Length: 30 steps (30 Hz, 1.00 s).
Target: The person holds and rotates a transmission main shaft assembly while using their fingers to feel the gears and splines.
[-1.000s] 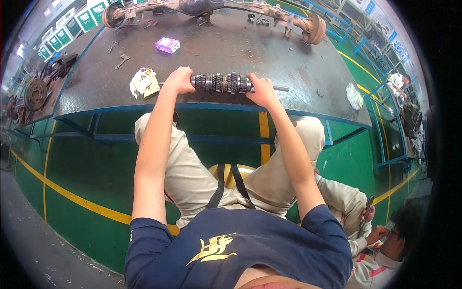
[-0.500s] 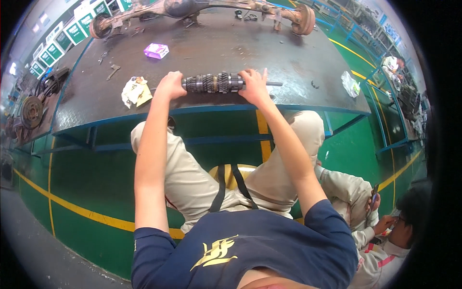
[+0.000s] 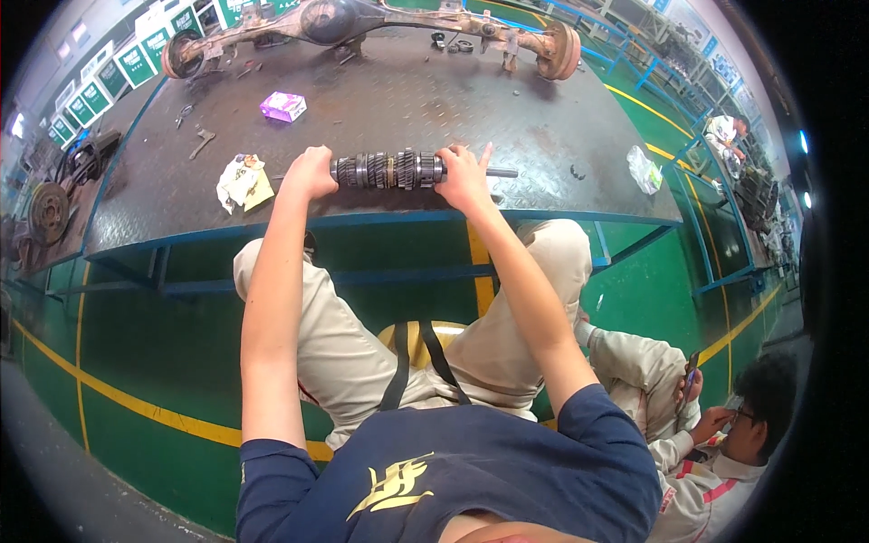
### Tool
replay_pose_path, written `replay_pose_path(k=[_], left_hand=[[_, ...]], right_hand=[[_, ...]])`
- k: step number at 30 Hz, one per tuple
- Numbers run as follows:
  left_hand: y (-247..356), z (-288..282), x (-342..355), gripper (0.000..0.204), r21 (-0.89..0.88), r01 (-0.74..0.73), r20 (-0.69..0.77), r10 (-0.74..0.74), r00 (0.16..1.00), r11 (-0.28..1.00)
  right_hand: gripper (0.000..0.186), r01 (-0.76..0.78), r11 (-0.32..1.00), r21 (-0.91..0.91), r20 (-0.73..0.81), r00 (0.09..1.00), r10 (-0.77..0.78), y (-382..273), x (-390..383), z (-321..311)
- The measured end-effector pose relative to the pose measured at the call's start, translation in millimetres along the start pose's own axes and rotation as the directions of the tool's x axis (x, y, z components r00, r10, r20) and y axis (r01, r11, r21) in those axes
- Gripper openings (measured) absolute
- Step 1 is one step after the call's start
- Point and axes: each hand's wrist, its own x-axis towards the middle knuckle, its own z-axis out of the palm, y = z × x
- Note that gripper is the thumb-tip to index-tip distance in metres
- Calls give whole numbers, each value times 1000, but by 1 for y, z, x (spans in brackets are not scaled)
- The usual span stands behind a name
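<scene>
A dark steel gear shaft [image 3: 389,170] with several toothed gears lies crosswise near the front edge of the metal-topped workbench [image 3: 380,109]. My left hand [image 3: 312,172] is closed round its left end. Gripping the right end is my right hand [image 3: 463,174], with one finger sticking up off the metal. The thin bare end of the shaft juts out to the right past that hand. Whether the shaft rests on the bench or is held just above it, I cannot tell. Left of my left hand lies a crumpled, stained cloth or paper with a yellowish piece [image 3: 244,184].
Farther back are a purple box [image 3: 284,107] and a small hammer-like tool [image 3: 203,142]. A rusty vehicle axle [image 3: 335,20] spans the far edge. A clear plastic bag [image 3: 644,170] lies at the right. Beside me on the right sits a person [image 3: 724,434] holding a phone.
The whole view has shifted slightly, so bench and hands appear a little lower and farther left. Both hands keep their grip on the gear shaft.
</scene>
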Motion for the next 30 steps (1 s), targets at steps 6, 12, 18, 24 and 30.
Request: replay_pose_path(k=[6, 12, 18, 24, 30], left_hand=[[-3, -2, 3, 38, 20, -7, 42, 7, 999, 1000], [-1, -2, 1, 39, 22, 16, 61, -18, 998, 1000], [7, -9, -4, 39, 4, 31, 74, -32, 997, 999], [9, -13, -7, 40, -51, 72, 100, -67, 993, 996], [8, -11, -5, 37, -19, 44, 63, -43, 997, 999]], right_hand=[[58, 110, 986, 128, 52, 992, -117, 17, 4, 1], [64, 158, 956, 246, 51, 983, -175, 28, 9, -10], [67, 125, 855, 503, 185, 951, -248, 36, 15, -20], [69, 106, 878, 466, 173, 963, -208, 32, 11, -19], [59, 31, 836, 547, 232, 955, -187, 33, 13, -23]])
